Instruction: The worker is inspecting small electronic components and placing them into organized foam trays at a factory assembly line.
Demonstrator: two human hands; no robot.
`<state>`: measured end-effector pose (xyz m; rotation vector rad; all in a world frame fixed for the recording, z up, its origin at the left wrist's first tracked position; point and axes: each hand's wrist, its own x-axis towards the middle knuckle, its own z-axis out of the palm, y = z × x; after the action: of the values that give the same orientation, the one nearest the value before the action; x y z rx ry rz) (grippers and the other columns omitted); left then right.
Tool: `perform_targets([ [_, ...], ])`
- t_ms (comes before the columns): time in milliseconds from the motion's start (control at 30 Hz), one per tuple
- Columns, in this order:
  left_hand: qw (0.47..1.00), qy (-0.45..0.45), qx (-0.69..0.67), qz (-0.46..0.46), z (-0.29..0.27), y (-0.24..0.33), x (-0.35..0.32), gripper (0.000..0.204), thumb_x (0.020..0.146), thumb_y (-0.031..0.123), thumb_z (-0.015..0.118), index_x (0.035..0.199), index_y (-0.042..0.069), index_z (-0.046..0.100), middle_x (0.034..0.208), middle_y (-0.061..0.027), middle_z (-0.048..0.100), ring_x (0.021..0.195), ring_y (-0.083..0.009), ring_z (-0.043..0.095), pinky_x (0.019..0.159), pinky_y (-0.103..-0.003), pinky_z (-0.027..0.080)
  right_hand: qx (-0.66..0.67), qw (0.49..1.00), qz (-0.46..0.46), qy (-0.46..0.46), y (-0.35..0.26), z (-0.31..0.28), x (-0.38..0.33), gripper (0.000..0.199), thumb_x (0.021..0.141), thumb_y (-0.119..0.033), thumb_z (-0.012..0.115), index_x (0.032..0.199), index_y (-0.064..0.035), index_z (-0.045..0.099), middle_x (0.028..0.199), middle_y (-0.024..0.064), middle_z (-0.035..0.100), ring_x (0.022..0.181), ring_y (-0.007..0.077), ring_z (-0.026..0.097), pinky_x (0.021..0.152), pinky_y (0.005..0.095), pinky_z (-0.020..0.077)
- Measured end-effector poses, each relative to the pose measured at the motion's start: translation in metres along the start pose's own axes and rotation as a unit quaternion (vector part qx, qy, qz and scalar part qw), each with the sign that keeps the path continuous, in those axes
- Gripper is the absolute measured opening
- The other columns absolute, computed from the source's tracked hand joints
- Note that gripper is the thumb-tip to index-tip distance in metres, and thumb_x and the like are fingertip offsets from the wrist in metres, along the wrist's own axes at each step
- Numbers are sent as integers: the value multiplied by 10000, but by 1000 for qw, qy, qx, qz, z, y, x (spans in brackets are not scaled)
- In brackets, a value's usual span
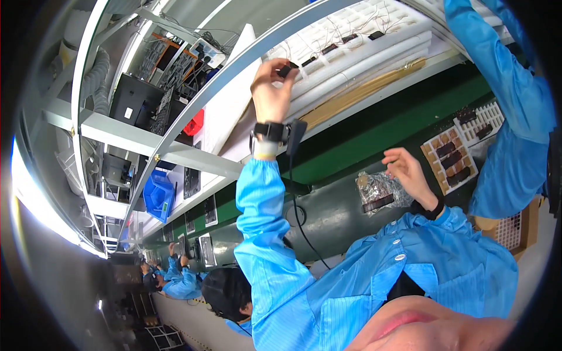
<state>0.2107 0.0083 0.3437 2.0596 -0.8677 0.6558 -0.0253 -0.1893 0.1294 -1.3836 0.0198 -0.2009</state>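
Near field, 5 o'clock: right hand (410, 169) loosely open, fingers half curled, holding nothing, hovering over the green bench surface (374, 131). Just beside it at 6 o'clock, a crumpled clear bag (380, 192) with a dark flat part inside, lying on the grey front edge of the bench.

At 3 o'clock: brown compartment tray (449, 159), several cells filled with dark rectangular parts; just beyond it a white grid tray (481, 120) with a few dark parts. At 4 o'clock, a cardboard box (510, 229) with a white grid insert.

At 12 o'clock: left hand (271, 93) raised, thumb and fingertips pinched on a small dark component (287, 70); black wrist strap (270, 131) with a trailing cable. Component held at the edge of a white foam rack (363, 35), where wired dark parts sit in rows.

At 2 o'clock: another blue sleeve (509, 88) across the bench.

Far, 9 o'clock: white metal shelving (117, 131), blue bin (158, 196). At 7 o'clock: seated co-workers (178, 278) in blue coats along the line.
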Motion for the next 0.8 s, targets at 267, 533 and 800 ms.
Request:
perform_targets([
  [267, 988, -34, 147, 22, 12, -36, 10, 236, 808, 108, 726, 1043, 90, 734, 984, -114, 729, 926, -256, 689, 848, -341, 529, -76, 996, 44, 35, 50, -32, -22, 232, 925, -33, 595, 1149, 7, 550, 957, 102, 667, 748, 118, 677, 626, 240, 519],
  [533, 976, -15, 198, 89, 6, -23, -7, 228, 827, 63, 654, 1041, 76, 733, 1043, -152, 709, 996, -314, 664, 910, -379, 504, -79, 995, 54, 42, 66, -38, -26, 230, 885, 8, 580, 1114, 11, 566, 923, 92, 667, 732, 127, 663, 651, 248, 529],
  [800, 961, -41, 267, 66, 35, -17, -39, 430, 921, 166, 544, 1327, 22, 546, 1290, -213, 593, 1205, -347, 565, 1030, -422, 417, -176, 983, 53, -10, 216, -80, -15, 64, 813, -77, 593, 851, -33, 619, 719, 92, 635, 686, 167, 638, 598, 327, 486],
])
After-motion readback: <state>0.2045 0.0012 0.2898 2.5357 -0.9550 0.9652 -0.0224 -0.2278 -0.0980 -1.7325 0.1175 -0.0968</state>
